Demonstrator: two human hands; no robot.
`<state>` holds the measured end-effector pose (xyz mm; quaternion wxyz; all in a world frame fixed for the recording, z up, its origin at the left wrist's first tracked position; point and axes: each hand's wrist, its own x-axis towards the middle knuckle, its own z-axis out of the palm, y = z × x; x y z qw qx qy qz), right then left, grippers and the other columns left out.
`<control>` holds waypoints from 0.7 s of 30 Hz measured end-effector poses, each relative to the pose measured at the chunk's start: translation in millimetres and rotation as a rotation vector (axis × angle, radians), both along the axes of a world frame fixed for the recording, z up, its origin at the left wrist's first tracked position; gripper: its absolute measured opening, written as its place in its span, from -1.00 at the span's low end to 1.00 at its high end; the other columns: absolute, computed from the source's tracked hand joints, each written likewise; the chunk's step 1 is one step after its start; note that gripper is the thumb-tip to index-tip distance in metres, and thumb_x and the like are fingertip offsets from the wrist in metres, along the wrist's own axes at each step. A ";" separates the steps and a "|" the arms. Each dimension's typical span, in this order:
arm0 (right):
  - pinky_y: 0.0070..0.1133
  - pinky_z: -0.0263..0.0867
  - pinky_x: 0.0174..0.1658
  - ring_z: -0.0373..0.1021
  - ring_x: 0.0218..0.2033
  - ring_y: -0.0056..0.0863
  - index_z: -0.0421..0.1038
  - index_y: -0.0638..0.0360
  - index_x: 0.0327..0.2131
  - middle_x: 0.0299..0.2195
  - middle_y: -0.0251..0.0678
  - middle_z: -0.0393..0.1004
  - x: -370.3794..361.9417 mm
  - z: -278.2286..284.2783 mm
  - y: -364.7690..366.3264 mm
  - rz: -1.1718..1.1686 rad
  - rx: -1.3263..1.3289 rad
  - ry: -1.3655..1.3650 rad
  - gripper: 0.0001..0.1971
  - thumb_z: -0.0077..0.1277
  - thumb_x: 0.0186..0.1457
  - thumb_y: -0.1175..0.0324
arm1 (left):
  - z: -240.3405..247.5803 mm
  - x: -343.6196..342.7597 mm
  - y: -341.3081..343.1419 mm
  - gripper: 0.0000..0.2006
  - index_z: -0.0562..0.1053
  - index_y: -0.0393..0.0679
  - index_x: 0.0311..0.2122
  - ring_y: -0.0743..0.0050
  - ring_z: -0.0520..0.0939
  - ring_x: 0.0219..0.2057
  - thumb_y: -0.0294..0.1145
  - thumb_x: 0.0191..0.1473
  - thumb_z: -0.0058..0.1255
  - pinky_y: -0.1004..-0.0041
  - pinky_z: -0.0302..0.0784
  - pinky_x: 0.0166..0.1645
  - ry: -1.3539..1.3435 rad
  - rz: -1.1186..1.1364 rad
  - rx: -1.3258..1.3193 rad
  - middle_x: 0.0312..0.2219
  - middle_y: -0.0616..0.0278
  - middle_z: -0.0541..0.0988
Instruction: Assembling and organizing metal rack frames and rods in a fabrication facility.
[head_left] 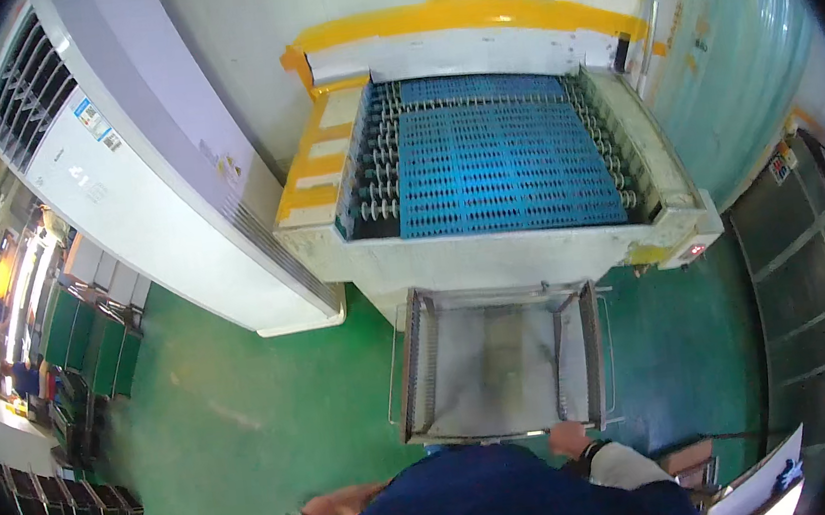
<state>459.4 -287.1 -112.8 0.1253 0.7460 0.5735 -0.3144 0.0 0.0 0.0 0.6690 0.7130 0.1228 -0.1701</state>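
Rectangular metal rack [428, 368], ribbed along both sides: your right hand [569, 438] closed on its near rim; your left hand [346, 504] partly hidden, grip impossible to tell

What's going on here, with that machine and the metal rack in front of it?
A person in a dark blue top stands at a slotted metal rack. The right hand appears curled over its near edge, toward the right corner. The left hand is low by the body; whether it holds anything is hidden. Beyond the rack, a blue perforated panel lies among the rollers of a pale machine.
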 end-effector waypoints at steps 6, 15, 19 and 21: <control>-0.61 -0.09 -0.75 0.01 -0.79 -0.60 0.18 0.03 -0.64 -0.74 -0.41 0.12 25.5 -37.5 -16.4 -1.354 -0.397 1.005 -0.53 -0.19 0.23 -0.05 | -35.0 35.7 53.7 -0.21 0.32 -0.13 0.14 0.10 0.54 -0.09 0.03 -0.19 0.29 0.21 0.46 -0.02 0.413 0.238 0.552 -0.07 0.08 0.51; -0.50 0.33 -0.64 0.38 -0.71 -0.46 0.43 0.29 -0.60 -0.67 -0.28 0.46 10.3 -15.2 13.2 -0.937 -0.331 0.471 -0.54 0.13 -0.04 -0.01 | -111.7 115.4 83.1 0.01 0.07 -0.38 0.23 -0.11 0.48 0.01 0.00 -0.22 0.32 0.22 0.41 0.08 0.293 0.545 0.767 -0.04 -0.23 0.45; -0.40 0.45 -0.39 0.53 -0.44 -0.29 0.52 0.29 -0.49 -0.49 -0.16 0.56 1.2 -6.0 3.9 -0.710 -0.178 0.214 -0.66 0.07 -0.05 0.14 | -102.7 158.6 77.0 -0.03 0.13 -0.43 0.18 -0.07 0.55 -0.09 -0.05 -0.25 0.34 0.21 0.47 -0.04 0.438 0.669 0.420 -0.11 -0.23 0.49; -0.35 0.46 -0.31 0.54 -0.35 -0.24 0.54 0.27 -0.46 -0.42 -0.13 0.57 -5.6 6.7 6.6 -0.510 -0.025 0.000 -0.72 0.05 -0.07 0.20 | -94.2 163.7 71.0 -0.11 0.21 -0.43 0.08 0.01 0.62 -0.30 -0.09 -0.29 0.37 0.24 0.52 -0.23 0.449 0.680 0.485 -0.31 -0.12 0.56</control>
